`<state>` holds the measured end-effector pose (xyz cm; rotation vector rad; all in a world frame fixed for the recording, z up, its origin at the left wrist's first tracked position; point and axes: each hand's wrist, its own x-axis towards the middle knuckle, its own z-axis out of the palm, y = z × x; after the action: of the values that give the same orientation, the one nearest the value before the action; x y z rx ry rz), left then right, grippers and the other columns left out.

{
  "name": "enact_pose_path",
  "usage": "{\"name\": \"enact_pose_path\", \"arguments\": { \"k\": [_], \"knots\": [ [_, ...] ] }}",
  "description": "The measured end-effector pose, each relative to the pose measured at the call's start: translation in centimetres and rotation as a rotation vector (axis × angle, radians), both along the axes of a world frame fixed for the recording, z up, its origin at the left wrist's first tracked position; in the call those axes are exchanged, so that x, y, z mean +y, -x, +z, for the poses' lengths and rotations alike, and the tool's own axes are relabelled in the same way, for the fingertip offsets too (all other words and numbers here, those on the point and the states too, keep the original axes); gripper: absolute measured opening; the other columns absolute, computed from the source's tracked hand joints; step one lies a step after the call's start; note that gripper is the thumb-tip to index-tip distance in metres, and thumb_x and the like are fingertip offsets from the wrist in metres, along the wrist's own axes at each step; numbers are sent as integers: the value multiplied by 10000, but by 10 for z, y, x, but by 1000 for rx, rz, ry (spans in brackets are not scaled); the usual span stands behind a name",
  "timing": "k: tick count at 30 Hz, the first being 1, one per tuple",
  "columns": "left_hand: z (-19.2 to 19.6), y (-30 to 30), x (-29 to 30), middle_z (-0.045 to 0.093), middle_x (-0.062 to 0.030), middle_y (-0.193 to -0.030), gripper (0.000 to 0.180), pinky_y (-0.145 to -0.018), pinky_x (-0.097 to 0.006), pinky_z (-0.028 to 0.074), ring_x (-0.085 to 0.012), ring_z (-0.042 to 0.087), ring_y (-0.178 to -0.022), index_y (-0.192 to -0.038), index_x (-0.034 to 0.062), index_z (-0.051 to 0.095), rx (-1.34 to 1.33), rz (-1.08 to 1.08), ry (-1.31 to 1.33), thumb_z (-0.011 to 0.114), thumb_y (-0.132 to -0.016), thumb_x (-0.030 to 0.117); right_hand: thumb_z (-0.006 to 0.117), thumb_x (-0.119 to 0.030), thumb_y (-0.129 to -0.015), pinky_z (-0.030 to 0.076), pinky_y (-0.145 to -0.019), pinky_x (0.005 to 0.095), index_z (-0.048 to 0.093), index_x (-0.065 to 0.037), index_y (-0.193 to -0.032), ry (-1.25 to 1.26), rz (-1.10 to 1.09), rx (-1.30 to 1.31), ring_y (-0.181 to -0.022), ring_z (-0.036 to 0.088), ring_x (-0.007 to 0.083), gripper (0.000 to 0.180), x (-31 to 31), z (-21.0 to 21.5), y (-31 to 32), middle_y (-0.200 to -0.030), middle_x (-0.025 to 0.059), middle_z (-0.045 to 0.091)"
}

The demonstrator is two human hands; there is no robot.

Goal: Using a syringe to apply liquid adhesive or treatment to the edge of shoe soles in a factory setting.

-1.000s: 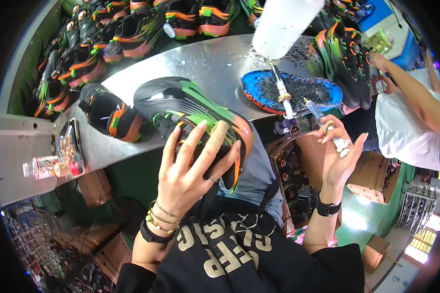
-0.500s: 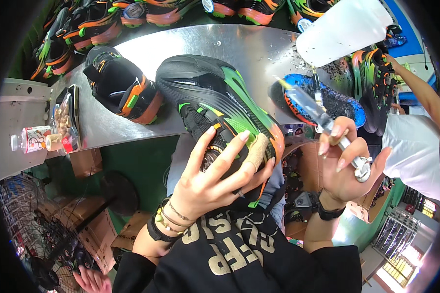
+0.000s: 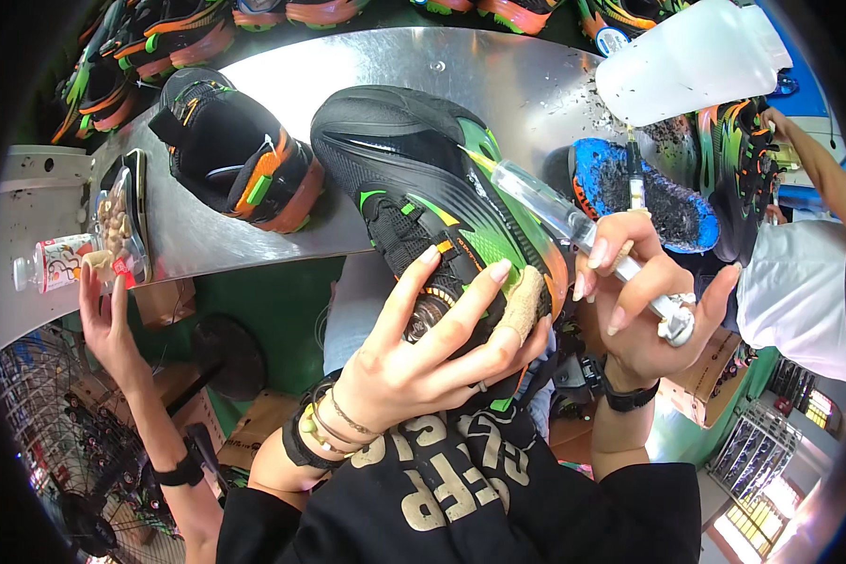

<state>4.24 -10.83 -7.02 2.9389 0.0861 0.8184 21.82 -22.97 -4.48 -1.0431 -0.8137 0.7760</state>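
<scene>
Change vs half a second ago: right hand (image 3: 644,296) has brought its syringe (image 3: 547,202) left, tip from beside the blue insole (image 3: 602,179) to the near shoe's sole-side edge (can't tell if it touches). Grip: right fingers curl round the barrel, thumb stretched off to the side. Left hand (image 3: 432,367) grasps the shoe (image 3: 446,202) as before, fingers spread across its side by the lacing dial (image 3: 428,315). A co-worker's hand (image 3: 111,329), low at the left earlier, is now up at the clear bottle (image 3: 61,261) and bagged brown bits (image 3: 117,226).

Edges: held shoe is toe over the metal table (image 3: 371,61), heel out past the front edge above the lap. Second shoe (image 3: 240,160) sits on the table just left of its toe. Bare metal shows behind the toe up to the back row, plus a strip between second shoe and bag. Right side is tighter: insole, second syringe (image 3: 635,174) lying on it, white bottle (image 3: 691,61) behind.
</scene>
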Motion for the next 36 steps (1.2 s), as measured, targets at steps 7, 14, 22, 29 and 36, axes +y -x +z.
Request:
{"name": "enact_pose_path", "arguments": {
  "k": [7, 14, 22, 29, 36],
  "knots": [
    [-3, 3, -4, 564, 89, -1098, 361, -951, -495, 523, -158, 597, -1153, -1143, 419, 661, 26, 7, 32, 686, -832, 238, 30, -456, -1028, 448, -725, 376, 478, -33, -524, 80, -76, -43, -730, 487, 297, 796, -7, 16, 7, -908, 256, 517],
    [-6, 3, -3, 579, 94, -1141, 364, -946, -482, 519, -147, 600, -1138, -1159, 419, 650, 7, 24, -17, 680, -837, 252, 45, -468, -1017, 446, -638, 338, 475, -35, -449, 145, -243, -47, -701, 534, 281, 834, -29, 19, 23, -816, 242, 570],
    [-11, 5, -4, 508, 69, -1153, 454, -935, -475, 534, -168, 585, -1131, -1242, 458, 607, -18, 35, -81, 726, -837, 290, 53, -466, -1013, 419, -704, 360, 486, -64, -442, 214, -259, 51, -729, 538, 285, 821, -61, 19, 36, -848, 230, 577],
    [-20, 9, -2, 533, 40, -1204, 443, -927, -484, 517, -221, 566, -1114, -1217, 488, 620, -43, 21, -147, 757, -823, 339, 22, -540, -1000, 420, -743, 352, 552, -50, -480, 224, -263, 87, -750, 551, 282, 890, -85, 18, 41, -929, 247, 579],
    [-31, 11, -4, 480, 61, -1171, 289, -893, -437, 546, -171, 587, -1100, -1057, 305, 723, -133, 32, -126, 780, -779, 361, 21, -534, -1015, 455, -656, 343, 513, -48, -495, 292, -217, 54, -694, 484, 256, 866, -93, 30, 47, -905, 214, 529]
  ]
}}
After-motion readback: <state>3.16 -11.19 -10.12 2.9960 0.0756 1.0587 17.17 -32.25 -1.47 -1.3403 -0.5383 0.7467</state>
